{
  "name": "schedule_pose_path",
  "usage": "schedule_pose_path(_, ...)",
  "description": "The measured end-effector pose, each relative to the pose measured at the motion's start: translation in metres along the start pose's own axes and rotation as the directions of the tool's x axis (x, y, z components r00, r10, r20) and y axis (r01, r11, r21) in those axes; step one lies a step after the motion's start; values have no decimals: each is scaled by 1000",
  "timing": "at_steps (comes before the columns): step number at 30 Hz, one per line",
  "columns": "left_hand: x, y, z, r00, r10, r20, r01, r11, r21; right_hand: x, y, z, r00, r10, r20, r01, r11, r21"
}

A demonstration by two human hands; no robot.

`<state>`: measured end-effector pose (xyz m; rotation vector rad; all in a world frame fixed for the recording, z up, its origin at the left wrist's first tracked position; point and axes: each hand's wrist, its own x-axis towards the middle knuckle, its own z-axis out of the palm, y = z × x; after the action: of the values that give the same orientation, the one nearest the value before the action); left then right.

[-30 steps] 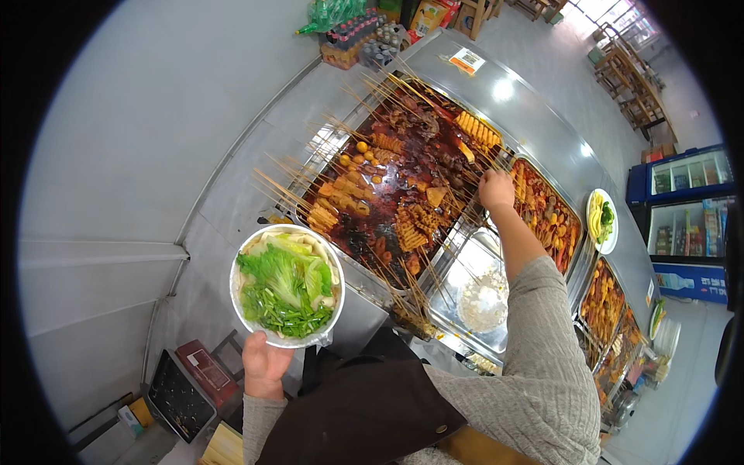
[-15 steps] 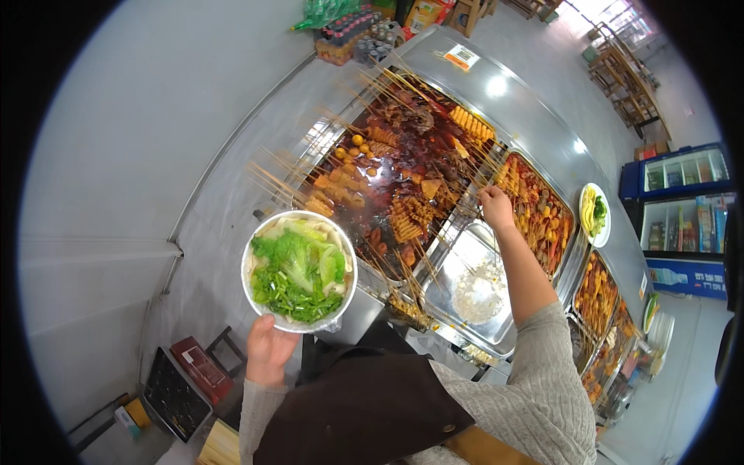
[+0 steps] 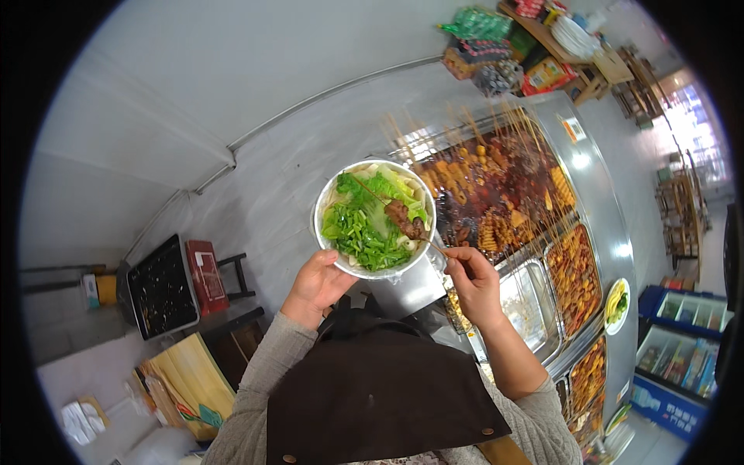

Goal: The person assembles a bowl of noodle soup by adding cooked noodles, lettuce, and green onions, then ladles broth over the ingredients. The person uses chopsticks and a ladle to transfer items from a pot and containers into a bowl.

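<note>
In front of me a round white bowl is filled with lettuce and chopped greens. My left hand grips its near left rim, thumb on the edge and fingers beneath. Over the bowl's right side lies a skewer of brown meat, its thin stick crossing the greens. My right hand pinches the near end of that stick, just off the bowl's lower right rim. Whether the meat rests on the greens or hangs just above them I cannot tell.
To the right, a large pan of dark red broth holds many skewers, their sticks poking over the edges. Beside it are a steel tray and a pan of red skewers. A cutting board and black tray are at lower left.
My right hand has come from the pans to the bowl, now with a meat skewer. The view has turned, and the bowl sits nearer the middle of the picture.
</note>
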<state>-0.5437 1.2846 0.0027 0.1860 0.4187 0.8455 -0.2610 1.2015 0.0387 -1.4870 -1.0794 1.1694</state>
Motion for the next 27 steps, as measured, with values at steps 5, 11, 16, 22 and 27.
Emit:
schedule_pose_path(5, -44, 27, -18, 996, 91, -10, -91, 996, -7, -5, -6, 59, 989, -140, 46, 145, 977, -153)
schedule_pose_path(11, -128, 84, -55, 969, 204, -139, -207, 978, -11, -18, -23, 152, 909, -385, 162, 417, 826, -380)
schedule_pose_path(16, -165, 96, -80, 939, 280, -200, -292, 956, -34, -19, -34, 186, 876, -429, 218, 481, 764, -431)
schedule_pose_path(22, -232, 125, -105, 904, 348, -248, -372, 927, -51, -37, -43, 256, 799, -501, 331, 601, 655, -459)
schedule_pose_path(27, -248, 128, -116, 894, 392, -217, -415, 907, -75, -33, -56, 274, 748, -567, 344, 663, 619, -421)
